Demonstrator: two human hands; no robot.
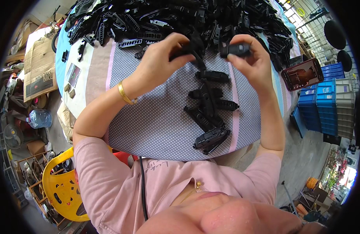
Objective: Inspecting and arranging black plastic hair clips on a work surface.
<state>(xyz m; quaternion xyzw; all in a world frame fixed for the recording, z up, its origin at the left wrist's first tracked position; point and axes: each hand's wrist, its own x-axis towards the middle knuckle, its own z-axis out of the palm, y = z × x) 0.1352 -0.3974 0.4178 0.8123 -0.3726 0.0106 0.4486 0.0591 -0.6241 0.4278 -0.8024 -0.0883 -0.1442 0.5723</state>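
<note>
Fingers (pixel 178 38) of left hand (pixel 156 57) curl round a blurred black piece (pixel 183 52), pinching it against thumb; right hand (pixel 257 62) pinches a stubby black block (pixel 240 50); both by the far pile (pixel 154 19), beyond the near heap (pixel 208 99); probably best: light grip, ends uncovered, pieces steady

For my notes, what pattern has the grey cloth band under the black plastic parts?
The grey cloth band has white dots, best seen in the head view.

Cluttered workshop: heaped black parts (pixel 148 17), stacked crates (pixel 326 103).
</note>
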